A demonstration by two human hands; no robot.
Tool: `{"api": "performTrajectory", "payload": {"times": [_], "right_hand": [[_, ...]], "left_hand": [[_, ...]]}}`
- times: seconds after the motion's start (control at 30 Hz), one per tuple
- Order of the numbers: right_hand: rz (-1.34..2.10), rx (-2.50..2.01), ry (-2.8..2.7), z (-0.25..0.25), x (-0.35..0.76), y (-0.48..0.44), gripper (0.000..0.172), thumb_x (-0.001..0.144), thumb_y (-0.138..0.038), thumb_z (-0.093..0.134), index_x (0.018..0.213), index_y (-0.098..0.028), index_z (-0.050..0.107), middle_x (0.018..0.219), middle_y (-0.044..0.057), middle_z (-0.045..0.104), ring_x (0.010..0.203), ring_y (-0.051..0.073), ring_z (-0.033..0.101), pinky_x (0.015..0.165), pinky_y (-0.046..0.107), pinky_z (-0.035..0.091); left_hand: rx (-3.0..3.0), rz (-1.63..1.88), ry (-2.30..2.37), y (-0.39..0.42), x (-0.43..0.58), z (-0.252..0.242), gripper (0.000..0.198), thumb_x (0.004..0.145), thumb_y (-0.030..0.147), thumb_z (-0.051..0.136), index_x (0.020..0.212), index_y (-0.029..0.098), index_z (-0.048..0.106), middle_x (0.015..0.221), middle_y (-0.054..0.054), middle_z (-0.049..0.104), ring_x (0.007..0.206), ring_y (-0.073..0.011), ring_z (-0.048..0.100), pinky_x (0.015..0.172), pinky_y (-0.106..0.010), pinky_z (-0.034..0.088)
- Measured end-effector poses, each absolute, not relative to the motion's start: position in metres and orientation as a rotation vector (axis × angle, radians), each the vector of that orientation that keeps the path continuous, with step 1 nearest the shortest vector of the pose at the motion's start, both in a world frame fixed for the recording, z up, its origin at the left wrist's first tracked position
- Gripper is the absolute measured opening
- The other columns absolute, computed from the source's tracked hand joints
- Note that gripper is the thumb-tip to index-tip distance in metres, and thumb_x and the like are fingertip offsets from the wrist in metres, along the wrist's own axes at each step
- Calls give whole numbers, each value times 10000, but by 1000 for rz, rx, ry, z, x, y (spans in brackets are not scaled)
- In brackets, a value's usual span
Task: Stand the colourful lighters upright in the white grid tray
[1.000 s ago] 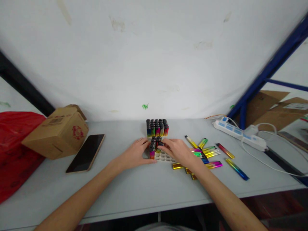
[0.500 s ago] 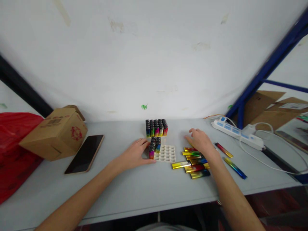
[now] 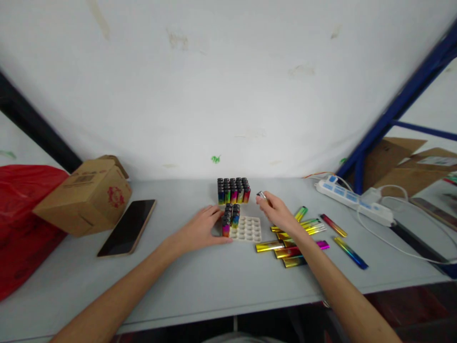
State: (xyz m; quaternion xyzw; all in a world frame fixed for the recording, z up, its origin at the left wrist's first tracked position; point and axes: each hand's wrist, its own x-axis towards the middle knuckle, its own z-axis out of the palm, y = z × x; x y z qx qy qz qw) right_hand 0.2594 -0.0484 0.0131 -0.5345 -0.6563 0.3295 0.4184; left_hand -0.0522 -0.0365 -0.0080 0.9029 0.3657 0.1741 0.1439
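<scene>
My left hand (image 3: 203,227) lies round the left side of a white tray (image 3: 255,232) with round hollows, thumb at its near corner and fingers by its far corner. Several colourful lighters (image 3: 226,228) with black tops stand upright in the tray's left columns. A small lighter (image 3: 262,195), its silver end showing, is pinched in my right hand (image 3: 276,210); my fingers hide most of it. Below and right of that hand lies a loose pile of shiny lighters (image 3: 269,246). Behind the tray stands a tight block of upright lighters (image 3: 233,191).
Two single lighters (image 3: 350,253) lie right of the pile. A white power strip (image 3: 353,197) with cables is at the back right. On the left are a phone (image 3: 126,228), a cardboard box (image 3: 87,195) and a red bag (image 3: 26,228). A wall closes the back.
My right hand has moved left from above the pile toward the tray, and a lighter now shows in its fingers. Some lighters in the pile have shifted. My left hand stays at the tray.
</scene>
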Motion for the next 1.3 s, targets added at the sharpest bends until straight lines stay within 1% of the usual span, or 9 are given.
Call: {"api": "performTrajectory", "payload": {"times": [0.13,0.27,0.4,0.47,0.57,0.7,0.87,1.17,1.3], "right_hand": [[730,-1357,-1698,15,233,-57,641,1045,-804,536,700,-276,427,647,-47,427,662,159,392,627,306,303],[677,-1409,-1655,18,221,-63,602,993,-731,541,636,-287,348,601,-44,346,624,147,323,618,329,243],[669,-1397,-1662,17,218,-64,453,939,-609,527,651,-283,401,599,-41,383,619,151,355,626,323,263],[672,-1390,-1669,16,218,-64,421,934,-579,525,663,-282,404,597,-43,394,617,150,364,629,320,268],[662,-1385,-1676,18,217,-65,432,949,-586,524,669,-283,397,591,-48,389,610,149,365,629,322,269],[630,-1373,-1689,21,216,-67,528,998,-667,530,661,-282,401,592,-53,375,610,148,368,626,322,279],[574,-1344,-1724,24,215,-68,597,1029,-708,534,645,-287,356,580,-60,348,595,138,350,611,318,274],[553,-1359,-1779,16,218,-65,399,1006,-558,488,721,-281,449,571,-57,432,566,147,413,616,313,294],[559,-1334,-1807,15,218,-65,392,1012,-529,507,717,-282,427,574,-59,440,561,142,407,614,307,290]], "left_hand": [[2596,524,1046,-36,-52,-9,748,909,763,910,1390,205,778,1396,-160,799,1321,-404,747,1238,-534,585],[2596,514,1049,-37,-52,-8,752,897,715,947,1408,192,771,1421,-161,792,1343,-401,745,1261,-517,574],[2603,514,1049,-37,-51,-7,753,899,718,946,1419,205,765,1435,-154,786,1361,-396,738,1278,-511,560],[2604,512,1049,-37,-51,-7,756,904,735,934,1411,199,766,1426,-158,787,1351,-398,739,1272,-518,562],[2604,516,1042,-37,-52,-8,767,916,752,915,1421,196,762,1427,-162,785,1348,-399,736,1267,-521,563],[2606,520,1038,-37,-52,-9,769,916,740,922,1442,205,753,1433,-155,781,1356,-397,732,1269,-517,557],[2601,519,1050,-37,-52,-10,728,913,717,935,1394,198,761,1400,-150,789,1317,-389,746,1236,-506,577],[2604,516,1057,-37,-52,-10,740,895,700,957,1402,198,758,1415,-154,794,1334,-396,744,1249,-520,573],[2608,513,1055,-36,-52,-11,729,895,691,962,1393,197,761,1400,-150,797,1328,-391,745,1244,-512,576]]}}
